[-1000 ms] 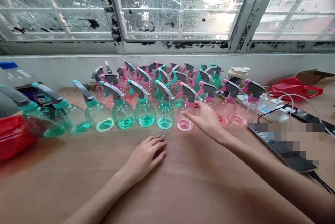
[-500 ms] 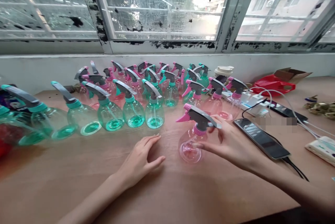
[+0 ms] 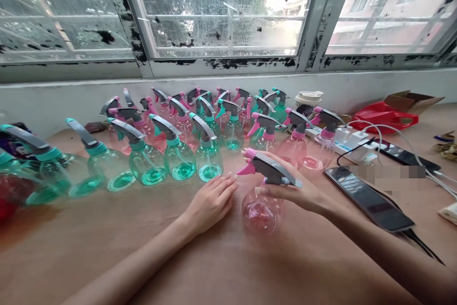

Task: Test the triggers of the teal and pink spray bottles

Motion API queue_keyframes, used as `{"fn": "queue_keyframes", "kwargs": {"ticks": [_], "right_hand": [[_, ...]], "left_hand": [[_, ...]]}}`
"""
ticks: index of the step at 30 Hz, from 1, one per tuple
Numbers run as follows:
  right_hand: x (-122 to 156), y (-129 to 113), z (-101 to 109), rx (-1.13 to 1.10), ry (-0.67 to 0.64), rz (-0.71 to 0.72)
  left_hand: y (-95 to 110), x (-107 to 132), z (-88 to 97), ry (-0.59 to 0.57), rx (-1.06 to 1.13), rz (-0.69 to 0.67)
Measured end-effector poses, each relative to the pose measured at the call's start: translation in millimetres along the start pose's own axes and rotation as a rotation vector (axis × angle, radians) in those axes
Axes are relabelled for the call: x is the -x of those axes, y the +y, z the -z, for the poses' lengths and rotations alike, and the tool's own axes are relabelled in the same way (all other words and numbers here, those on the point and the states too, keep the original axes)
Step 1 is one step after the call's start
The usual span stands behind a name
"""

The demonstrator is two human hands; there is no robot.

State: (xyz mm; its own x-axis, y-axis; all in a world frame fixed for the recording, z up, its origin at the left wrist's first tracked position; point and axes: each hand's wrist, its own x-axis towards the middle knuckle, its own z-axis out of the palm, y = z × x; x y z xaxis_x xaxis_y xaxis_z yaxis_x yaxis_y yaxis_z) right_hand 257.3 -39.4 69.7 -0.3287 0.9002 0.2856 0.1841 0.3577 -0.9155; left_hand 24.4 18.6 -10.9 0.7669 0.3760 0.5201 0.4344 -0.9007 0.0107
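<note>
A clear pink spray bottle (image 3: 261, 215) with a grey and pink trigger head stands upright on the table in front of me. My right hand (image 3: 298, 191) is wrapped around its neck from the right, thumb in front and the other fingers partly hidden behind the head. Just left of this bottle, my left hand (image 3: 211, 201) lies on the table with its fingers stretched out and nothing in it. Beyond its fingertips is a green spray bottle (image 3: 210, 164), the closest in a row of green ones.
More pink bottles (image 3: 292, 150) and green ones stand crowded towards the window wall. On the right lie a phone (image 3: 369, 199) with a cable, a power strip (image 3: 352, 149), a second phone (image 3: 407, 153) and a red bag (image 3: 383, 117). A lidded cup (image 3: 309, 99) is behind them.
My right hand has closed around the pink spray bottle's neck, where its fingers were looser before. My left hand has moved right, towards the bottle. The view has shifted slightly.
</note>
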Motion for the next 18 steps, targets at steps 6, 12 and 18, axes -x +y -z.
{"fn": "queue_keyframes", "kwargs": {"ticks": [6,12,18], "right_hand": [[-3.1,3.6,-7.6,0.018,0.039,0.056],[-6.2,-3.7,-13.4,0.074,0.139,0.12],[-12.5,-2.2,-18.7,0.171,0.162,0.096]], "left_hand": [[-6.5,-10.1,-7.4,-0.033,-0.029,0.07],[-11.3,-17.6,-8.8,-0.067,0.0,0.116],[-14.9,-24.7,-8.8,-0.086,0.039,0.15]]}}
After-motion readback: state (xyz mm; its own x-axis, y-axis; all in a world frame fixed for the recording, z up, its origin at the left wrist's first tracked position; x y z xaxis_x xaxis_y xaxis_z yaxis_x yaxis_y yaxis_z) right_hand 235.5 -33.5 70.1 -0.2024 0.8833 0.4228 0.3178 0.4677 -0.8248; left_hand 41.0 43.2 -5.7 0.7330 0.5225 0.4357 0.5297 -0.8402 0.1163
